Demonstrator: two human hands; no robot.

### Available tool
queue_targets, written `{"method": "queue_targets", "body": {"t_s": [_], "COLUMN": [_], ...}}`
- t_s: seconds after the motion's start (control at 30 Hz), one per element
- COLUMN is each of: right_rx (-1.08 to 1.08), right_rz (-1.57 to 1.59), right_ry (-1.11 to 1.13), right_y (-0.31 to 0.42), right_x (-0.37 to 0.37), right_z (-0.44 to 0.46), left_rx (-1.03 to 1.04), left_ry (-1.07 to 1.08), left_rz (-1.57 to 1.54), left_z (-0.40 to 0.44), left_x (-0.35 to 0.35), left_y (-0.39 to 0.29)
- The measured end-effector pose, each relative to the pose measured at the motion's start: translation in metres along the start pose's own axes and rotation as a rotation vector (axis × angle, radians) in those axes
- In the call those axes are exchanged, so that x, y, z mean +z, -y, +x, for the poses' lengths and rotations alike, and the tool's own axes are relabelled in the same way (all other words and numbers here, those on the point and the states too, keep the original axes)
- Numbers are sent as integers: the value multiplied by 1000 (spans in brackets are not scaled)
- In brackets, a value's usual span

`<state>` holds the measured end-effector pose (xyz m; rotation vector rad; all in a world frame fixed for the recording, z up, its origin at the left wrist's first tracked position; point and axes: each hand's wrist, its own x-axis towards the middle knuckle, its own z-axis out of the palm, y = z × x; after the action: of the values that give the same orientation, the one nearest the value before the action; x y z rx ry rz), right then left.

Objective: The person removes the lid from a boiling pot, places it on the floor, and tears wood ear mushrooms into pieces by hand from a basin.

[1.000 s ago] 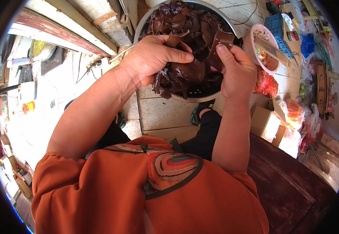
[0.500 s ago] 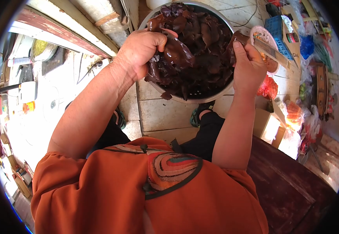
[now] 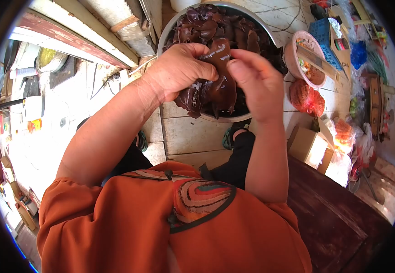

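Note:
A large heap of wet, dark brown wood ear mushrooms [image 3: 247,38] fills a round metal basin [image 3: 170,28] in front of me. My left hand [image 3: 181,68] is closed round a clump at the basin's near left, thumb pressed on top. A broad, glossy wood ear mushroom [image 3: 220,93] hangs from this grip and stretches toward my right hand. My right hand [image 3: 259,82] is at that piece's right edge, thumb and forefinger bent and a little apart. Its fingertips are close to the piece; whether they touch it I cannot tell.
Right of the basin stand a pink bowl [image 3: 290,57] with scraps and a board across it, a red plastic bag [image 3: 313,105], a blue crate [image 3: 321,34] and a cardboard box [image 3: 303,144]. A dark wooden surface [image 3: 329,214] lies at my right side.
My right hand has let go of the mushroom at the basin's right rim and moved left to the clump. My left hand has moved slightly right and down, showing a broad piece.

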<state>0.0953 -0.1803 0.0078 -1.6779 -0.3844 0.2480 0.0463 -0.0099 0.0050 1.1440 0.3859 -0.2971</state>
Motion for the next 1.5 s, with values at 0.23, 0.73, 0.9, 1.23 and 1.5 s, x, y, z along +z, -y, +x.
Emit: {"method": "queue_targets", "body": {"t_s": [0.23, 0.73, 0.9, 1.23, 1.5], "right_rx": [-1, 283, 248, 148, 67], "right_rz": [6, 233, 76, 18, 52], "right_ry": [-38, 118, 147, 94, 195], "right_y": [-4, -1, 5, 12, 10], "right_x": [2, -5, -1, 4, -3], "right_z": [1, -1, -2, -8, -3], "left_rx": [25, 43, 145, -34, -143], "left_ry": [32, 31, 45, 85, 82], "left_rz": [-7, 204, 390, -96, -402], "left_z": [0, -7, -7, -11, -11], "left_x": [10, 1, -4, 2, 5], "left_y": [2, -6, -4, 0, 3]}}
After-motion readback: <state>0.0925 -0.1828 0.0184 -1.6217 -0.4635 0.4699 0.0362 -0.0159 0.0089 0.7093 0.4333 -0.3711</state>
